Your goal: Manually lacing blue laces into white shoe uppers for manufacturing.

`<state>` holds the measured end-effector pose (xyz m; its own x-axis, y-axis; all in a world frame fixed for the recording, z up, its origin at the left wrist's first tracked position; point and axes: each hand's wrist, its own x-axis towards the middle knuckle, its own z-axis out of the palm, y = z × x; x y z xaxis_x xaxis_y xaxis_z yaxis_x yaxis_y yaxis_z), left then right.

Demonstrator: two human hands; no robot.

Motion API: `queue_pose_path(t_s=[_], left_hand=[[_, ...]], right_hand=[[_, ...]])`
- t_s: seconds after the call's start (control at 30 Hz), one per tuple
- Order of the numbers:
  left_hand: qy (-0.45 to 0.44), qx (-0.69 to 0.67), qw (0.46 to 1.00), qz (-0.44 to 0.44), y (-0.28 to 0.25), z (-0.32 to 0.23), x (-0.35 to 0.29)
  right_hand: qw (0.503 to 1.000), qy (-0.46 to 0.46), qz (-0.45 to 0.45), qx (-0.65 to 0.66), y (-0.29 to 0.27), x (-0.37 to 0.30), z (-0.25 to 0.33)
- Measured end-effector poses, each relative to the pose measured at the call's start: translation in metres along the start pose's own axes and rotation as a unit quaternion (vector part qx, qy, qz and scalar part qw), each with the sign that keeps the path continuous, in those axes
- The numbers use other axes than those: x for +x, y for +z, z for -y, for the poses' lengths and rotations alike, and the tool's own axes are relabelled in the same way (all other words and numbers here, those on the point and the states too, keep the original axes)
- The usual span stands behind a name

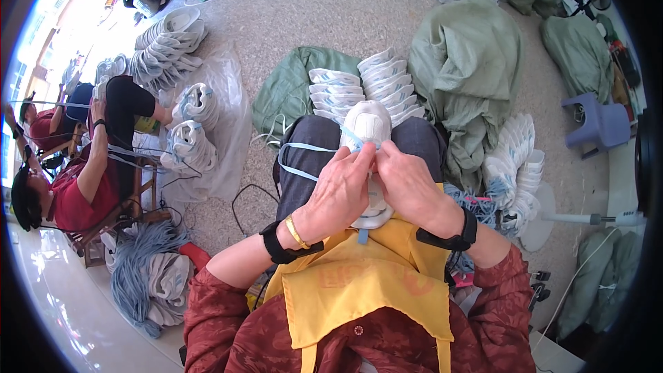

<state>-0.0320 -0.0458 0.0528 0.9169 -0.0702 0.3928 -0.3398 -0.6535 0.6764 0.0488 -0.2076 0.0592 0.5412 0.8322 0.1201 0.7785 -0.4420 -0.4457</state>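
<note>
A white sneaker (366, 124) rests in my lap between my knees, its toe pointing away from me. A light-blue shoelace (293, 164) runs from the front of the shoe and loops out to the left over my knee. My left hand (338, 183) is closed in a pinch on the lace above the shoe's middle. Right beside it, fingertips nearly touching, my right hand (407, 181) also pinches at the lace. Both hands hide most of the eyelets and tongue. The heel end (376, 218) shows below them, against my yellow apron (366, 297).
Stacked white shoes (336, 93) stand beyond my knees, beside a green sack (466, 55). More shoes (511, 166) and blue laces lie at right, near a purple stool (595, 123). At left, a seated co-worker (83, 173) handles laces; a bundle of blue laces (138, 276) hangs nearby.
</note>
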Motion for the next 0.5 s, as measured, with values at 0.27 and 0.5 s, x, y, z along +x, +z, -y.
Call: queue_pose_path(t_s=[0.27,0.5], left_hand=[[-0.050,-0.004,0.998,0.050,-0.028,0.006,0.000],[-0.082,-0.004,0.991,0.106,-0.061,0.010,-0.002]], right_hand=[[0.996,0.023,0.069,-0.045,-0.041,-0.015,-0.008],[0.927,0.196,0.128,0.292,-0.064,-0.034,-0.033]])
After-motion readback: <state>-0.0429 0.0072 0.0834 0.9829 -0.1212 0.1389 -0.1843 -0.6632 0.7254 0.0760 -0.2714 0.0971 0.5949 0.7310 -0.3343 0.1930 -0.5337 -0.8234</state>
